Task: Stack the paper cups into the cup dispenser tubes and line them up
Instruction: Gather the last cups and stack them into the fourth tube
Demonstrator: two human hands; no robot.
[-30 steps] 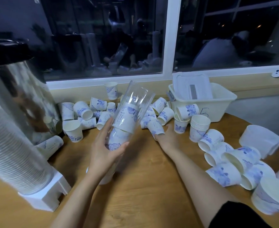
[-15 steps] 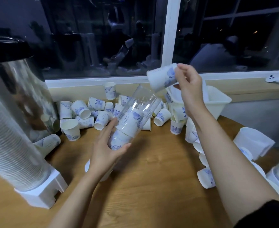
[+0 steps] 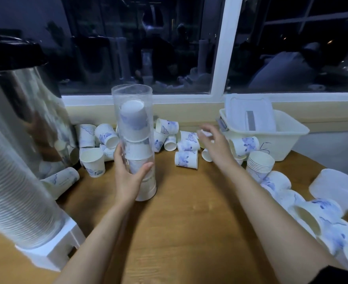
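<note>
Clear plastic cup dispenser tube (image 3: 132,97) stands upright on the wooden tabletop (image 3: 189,222), open end up, lower end on the wood.

Left hand (image 3: 128,177) grasps the tube low down. The thumb lies across the near side and the fingers wrap round the tube's left side.

Inside the tube is a stack of white paper cups with blue print (image 3: 137,148), mouths down. The topmost cup (image 3: 132,117) sits slightly tilted, below the tube's rim and not fully seated on the cup under it.

Right hand (image 3: 215,144) is held in the air to the right of the tube, above the loose cups. Its fingers are spread and relaxed, grasping nothing that I can make out. The fingertips are motion-blurred.

Loose paper cups (image 3: 186,158) of the same print lie scattered behind and to the right of the tube, mostly on their sides. An upright cup (image 3: 93,161) stands just left of the tube.

A nested stack of cups (image 3: 260,162), mouths up, stands farther right of the tube. More tipped cups (image 3: 320,220) lie well right of the tube, toward the near edge.

A cream plastic bin (image 3: 288,140) sits right of the tube, beyond the nested stack. A white lid (image 3: 249,113) is propped inside it.

Left of the tube stands a shiny steel urn (image 3: 25,119). Nearer the camera is a large ribbed column of clear cups (image 3: 11,181), leaning on a white base (image 3: 52,251).
</note>
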